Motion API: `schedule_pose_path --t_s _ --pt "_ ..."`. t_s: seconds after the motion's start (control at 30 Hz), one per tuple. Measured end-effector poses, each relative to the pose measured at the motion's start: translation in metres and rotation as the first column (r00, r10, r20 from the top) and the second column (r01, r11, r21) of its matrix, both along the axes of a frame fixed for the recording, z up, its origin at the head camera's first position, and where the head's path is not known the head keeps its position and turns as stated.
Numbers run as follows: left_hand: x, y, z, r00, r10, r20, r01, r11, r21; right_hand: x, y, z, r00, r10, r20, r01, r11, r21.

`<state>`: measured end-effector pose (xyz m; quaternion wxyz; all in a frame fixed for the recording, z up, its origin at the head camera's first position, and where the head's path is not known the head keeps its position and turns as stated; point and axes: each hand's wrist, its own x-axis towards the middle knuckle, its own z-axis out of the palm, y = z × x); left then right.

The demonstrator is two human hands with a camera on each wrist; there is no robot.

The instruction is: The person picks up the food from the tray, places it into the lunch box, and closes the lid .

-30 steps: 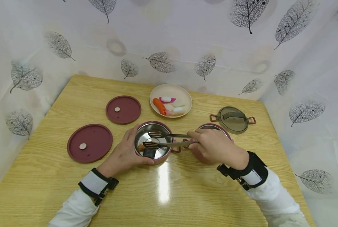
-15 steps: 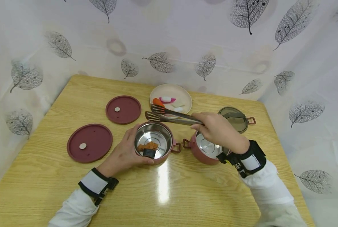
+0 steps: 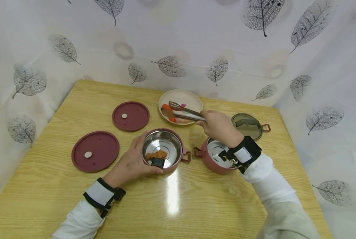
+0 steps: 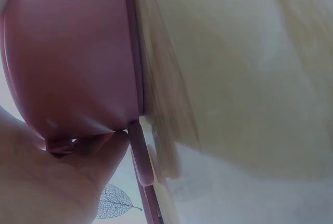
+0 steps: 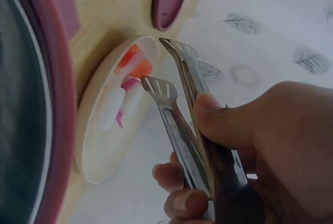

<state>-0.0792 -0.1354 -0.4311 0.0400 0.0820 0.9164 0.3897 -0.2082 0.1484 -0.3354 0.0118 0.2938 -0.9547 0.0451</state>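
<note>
My left hand (image 3: 130, 162) grips the left side of a pink steel-lined pot (image 3: 175, 142). Inside the pot lie an orange-brown crumbly piece (image 3: 160, 154) and a dark-wrapped piece (image 3: 158, 162). My right hand (image 3: 222, 127) holds metal tongs (image 3: 189, 114) with slotted ends, thumb on one arm and fingers on the other. The tongs reach over the cream plate (image 3: 197, 102), their ends spread apart with nothing between them in the right wrist view. On the plate are an orange-red piece (image 5: 139, 67), white pieces (image 5: 109, 107) and a magenta-edged piece (image 5: 130, 82).
A second pink pot (image 3: 215, 166) stands under my right forearm. Behind it lies a glass lid (image 3: 249, 131) with a handle. Two dark red round lids (image 3: 101, 146) lie on the left side of the wooden table (image 3: 142, 205). A patterned curtain (image 3: 192, 39) borders the table.
The tongs have come up out of the left pot and moved to above the plate, carried by my right hand. My left hand stays on the pot.
</note>
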Motion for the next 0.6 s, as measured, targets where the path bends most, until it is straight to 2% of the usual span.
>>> schedule_pose_path --t_s 0.2,0.37,0.6 --pt "-0.001 0.000 -0.002 1.000 -0.007 -0.005 0.007 1.000 0.010 -0.001 -0.010 -0.008 0.998 -0.032 -0.055 0.036 0.997 0.066" --pt "-0.001 0.000 -0.002 1.000 -0.005 -0.012 0.005 1.000 0.010 -0.002 -0.014 -0.011 0.996 -0.030 -0.089 0.038 0.994 0.099" --pt "-0.001 0.001 0.000 1.000 -0.001 -0.008 0.001 1.000 0.010 -0.005 -0.014 -0.014 0.994 -0.058 -0.091 0.064 0.995 0.073"
